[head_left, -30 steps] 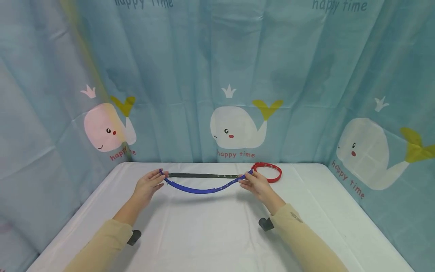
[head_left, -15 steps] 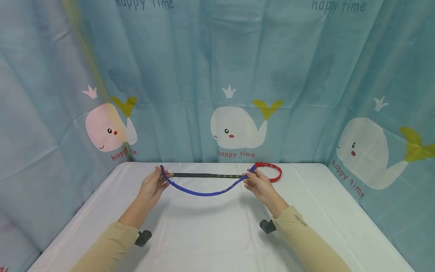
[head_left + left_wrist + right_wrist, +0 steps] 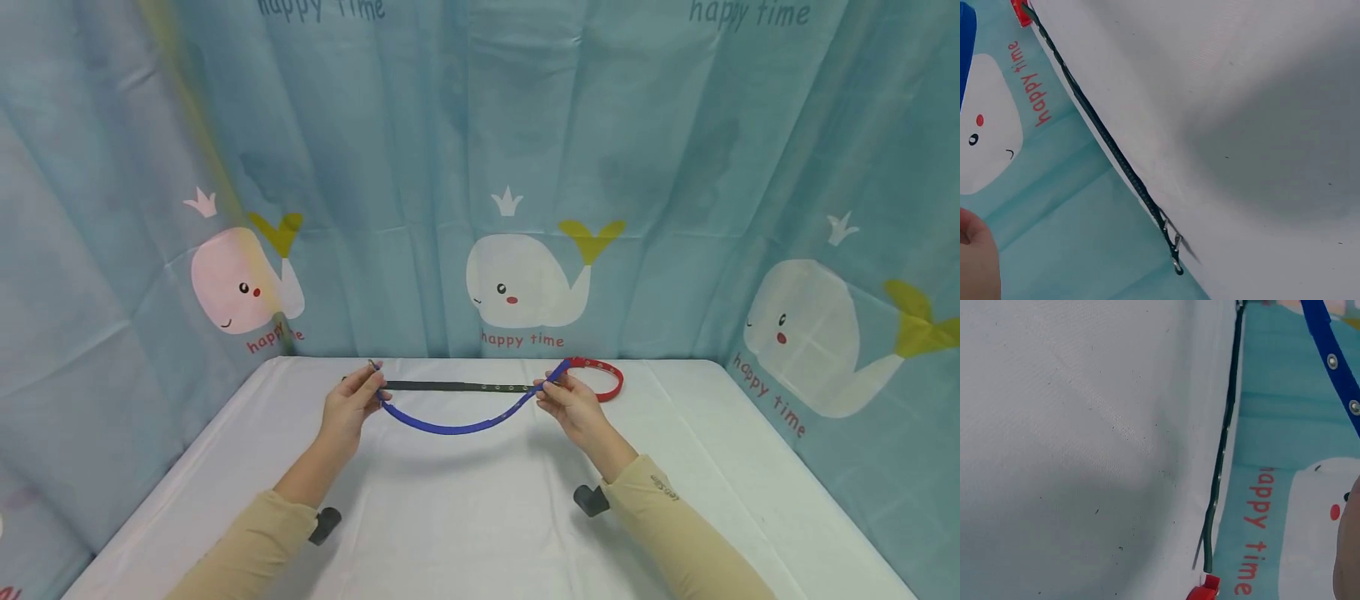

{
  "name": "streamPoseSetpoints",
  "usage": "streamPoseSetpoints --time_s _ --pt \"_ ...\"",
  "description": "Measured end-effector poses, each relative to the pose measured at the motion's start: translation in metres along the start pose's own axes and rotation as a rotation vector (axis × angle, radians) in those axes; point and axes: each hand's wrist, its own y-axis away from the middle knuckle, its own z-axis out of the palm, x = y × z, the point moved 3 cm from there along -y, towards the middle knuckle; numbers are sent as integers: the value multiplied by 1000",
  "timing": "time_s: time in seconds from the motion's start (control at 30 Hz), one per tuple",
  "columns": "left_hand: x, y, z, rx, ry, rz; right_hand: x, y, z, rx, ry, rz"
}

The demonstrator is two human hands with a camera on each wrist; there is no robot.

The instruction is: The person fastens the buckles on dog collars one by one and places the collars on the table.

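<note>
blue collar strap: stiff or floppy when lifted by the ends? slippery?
Probably floppy: held at both ends by the left hand and right hand, the blue strap sags in a curve between them. Likely light, since fingertip pinches carry it. Its smooth-looking surface might slide, though the metal eyelets could give some grip.

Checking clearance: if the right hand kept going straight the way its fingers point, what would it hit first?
Probably the black collar, lying just beyond the right hand; the red collar sits nearby, so depth is uncertain.

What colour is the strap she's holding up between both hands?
The strap is bright blue with small metal eyelets, clearest in the head view.
</note>
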Motion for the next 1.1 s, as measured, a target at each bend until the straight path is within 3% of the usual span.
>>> streamPoseSetpoints --time_s 0.23,0.57,0.83,1.1 --pt "4 4 8 -53 -135 42 -1 1 3 23 91 29" --pt "4 6 13 -14 -351 44 -13 5 8 -5 57 -11" --pt "10 11 27 -17 -316 30 -26 14 14 -22 292 -43" --pt "17 15 39 -14 -253 56 -29 17 18 -7 313 -41"
